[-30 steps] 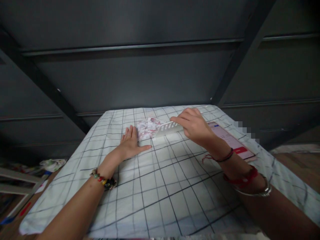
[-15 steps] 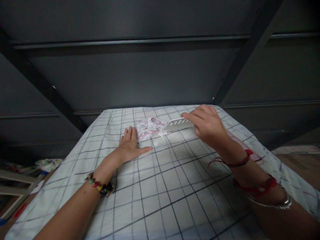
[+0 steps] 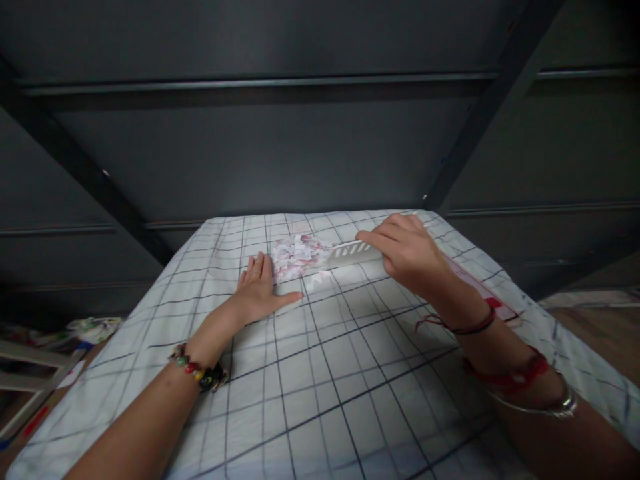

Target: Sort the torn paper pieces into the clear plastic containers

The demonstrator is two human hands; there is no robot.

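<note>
A heap of torn paper scraps (image 3: 299, 255), white with pink marks, lies on the checked cloth (image 3: 320, 373). Flat on the cloth at the heap's left side rests my left hand (image 3: 260, 290), fingers together and thumb stretched out to the right. My right hand (image 3: 407, 257) grips a white slotted plastic piece (image 3: 350, 252), perhaps a small dustpan; its kind is not clear. Its left edge meets the right side of the heap, and my fingers hide its right end. A few loose scraps (image 3: 319, 280) lie just in front of the heap.
A pink and white flat card or booklet (image 3: 480, 290) lies partly behind my right forearm. Dark grey panels (image 3: 280, 153) stand right behind the cloth's far edge. At the lower left is a pale wooden frame (image 3: 35, 373) with cluttered things behind it.
My right hand has moved slightly left and down, and the white slotted piece with it, pressing nearer the scraps. More loose scraps show in front of the heap. My left hand stays put.
</note>
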